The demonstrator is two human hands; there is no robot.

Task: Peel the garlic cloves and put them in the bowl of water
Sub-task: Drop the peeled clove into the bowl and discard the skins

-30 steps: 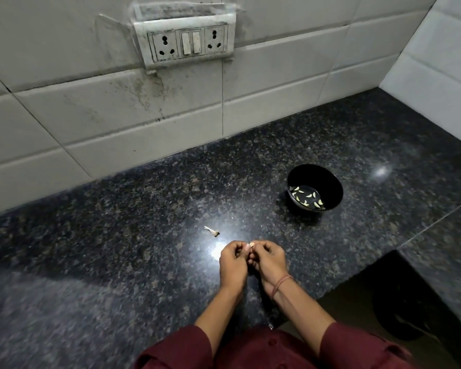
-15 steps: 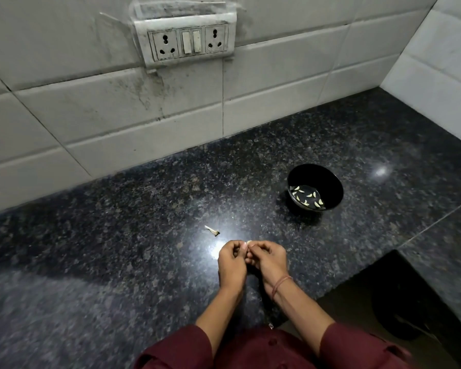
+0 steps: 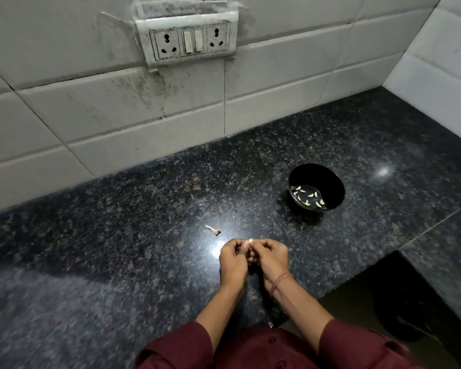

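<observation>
Dark speckled surface (image 3: 117, 235) carries a black bowl (image 3: 317, 177) at far right, several peeled cloves (image 3: 308, 199) already in its water; nearer, left hand (image 3: 233, 258) and right hand (image 3: 270, 258) meet, curled fingers (image 3: 238, 243) pinching one clove (image 3: 250, 239), apparently mid-peel; no further unpeeled garlic shows.

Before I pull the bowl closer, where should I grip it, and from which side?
Pinch the rim of the bowl at its near left edge, coming down from above with the thumb outside. It stands upright and open-topped, round with no handle, and that edge is the one nearest you. Keep it level, since water and peeled cloves lie in the bottom.
</observation>
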